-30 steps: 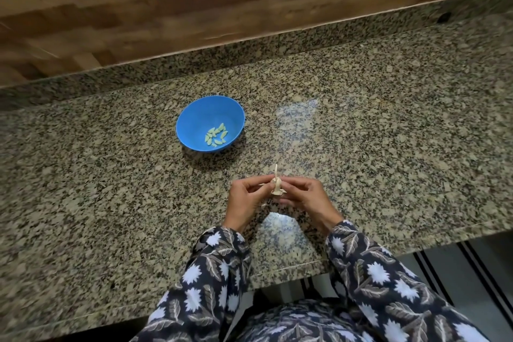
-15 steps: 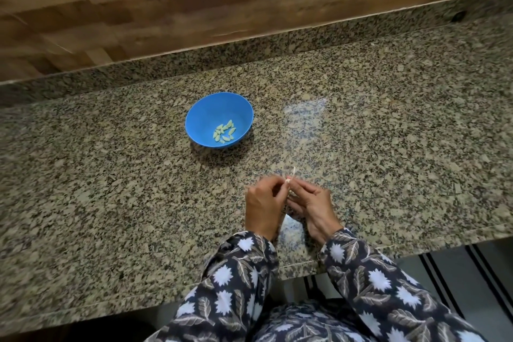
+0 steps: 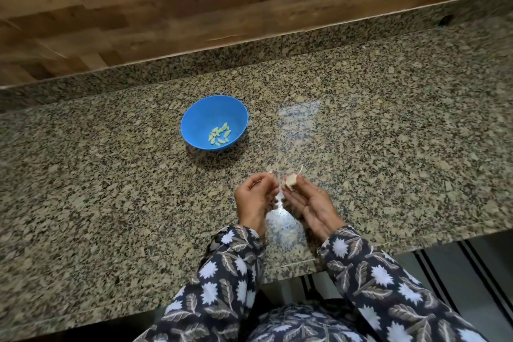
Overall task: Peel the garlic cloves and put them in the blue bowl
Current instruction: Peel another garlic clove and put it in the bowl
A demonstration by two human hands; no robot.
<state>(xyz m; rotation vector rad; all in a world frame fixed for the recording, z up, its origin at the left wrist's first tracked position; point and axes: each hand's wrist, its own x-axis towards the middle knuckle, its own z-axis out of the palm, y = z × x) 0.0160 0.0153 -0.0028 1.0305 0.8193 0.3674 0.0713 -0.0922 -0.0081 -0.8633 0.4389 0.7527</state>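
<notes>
A blue bowl [image 3: 200,115] stands on the granite counter [image 3: 388,133], with several peeled cloves [image 3: 219,134] lying in its bottom. Below and to the right of it, my right hand [image 3: 308,203] pinches a pale garlic piece [image 3: 290,181] at its fingertips, a thin stalk sticking up from it. My left hand [image 3: 255,197] is just to the left, fingers curled, pinching a small scrap of papery skin [image 3: 273,175]. A narrow gap separates the two hands. Both hover low over the counter near its front edge.
A raised granite ledge and a wooden wall panel [image 3: 194,22] run along the back of the counter. The counter's front edge [image 3: 305,262] passes under my wrists. A striped floor mat [image 3: 444,272] shows at lower right.
My hands have drawn slightly apart. The left now holds a torn-off bit of skin while the right keeps the garlic piece. The view has shifted a little.
</notes>
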